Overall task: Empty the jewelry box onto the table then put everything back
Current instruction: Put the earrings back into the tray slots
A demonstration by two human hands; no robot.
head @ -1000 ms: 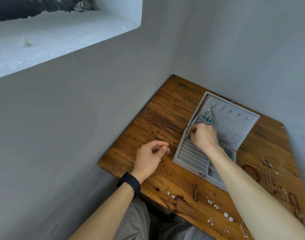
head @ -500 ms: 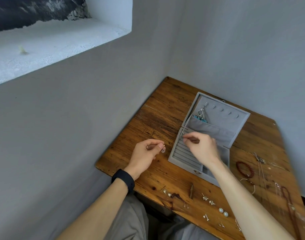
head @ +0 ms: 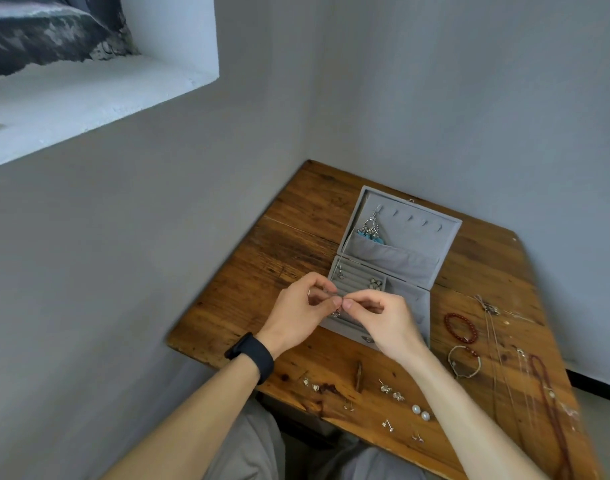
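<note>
The grey jewelry box [head: 424, 308] lies open on the wooden table [head: 296, 237], its lid [head: 418, 223] laid back. A turquoise drop earring [head: 370, 228] hangs in the lid. Small earrings [head: 375, 283] sit in the ring rolls. My left hand [head: 302, 311] and my right hand [head: 383, 320] meet fingertip to fingertip over the box's front left corner. Both pinch a small silver earring [head: 335, 313], which is mostly hidden by the fingers.
Several stud earrings [head: 386, 388] and two pearl studs [head: 420, 412] lie along the table's near edge. A red bead bracelet [head: 461, 328], a thin bracelet [head: 464, 366], fine chains [head: 492, 341] and a red bead necklace [head: 549, 403] lie right of the box. Walls close in behind and on the left.
My right hand has left the box's ring rolls and come toward me to meet my left hand. My left hand has moved right with the small earring.
</note>
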